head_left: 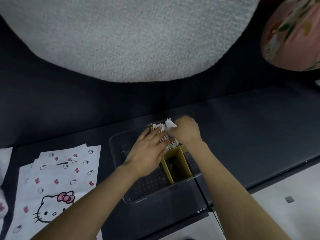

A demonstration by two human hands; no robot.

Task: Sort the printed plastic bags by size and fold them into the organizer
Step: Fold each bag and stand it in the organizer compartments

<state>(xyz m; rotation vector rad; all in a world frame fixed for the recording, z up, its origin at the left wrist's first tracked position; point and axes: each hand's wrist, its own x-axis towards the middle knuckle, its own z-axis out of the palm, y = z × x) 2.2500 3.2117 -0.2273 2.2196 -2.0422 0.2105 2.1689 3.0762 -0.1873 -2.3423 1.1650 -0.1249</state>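
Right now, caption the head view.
Right hand pinches a folded bag over the clear organizer; left hand rests on filed bags.

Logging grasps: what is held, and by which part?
The right hand grips a folded bag round its lower part, top poking out. The left hand only presses filed bags.

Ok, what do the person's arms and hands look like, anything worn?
The left forearm and right forearm are bare, no sleeves in view. The left hand and right hand wear no gloves; no watch, bracelet or ring visible.
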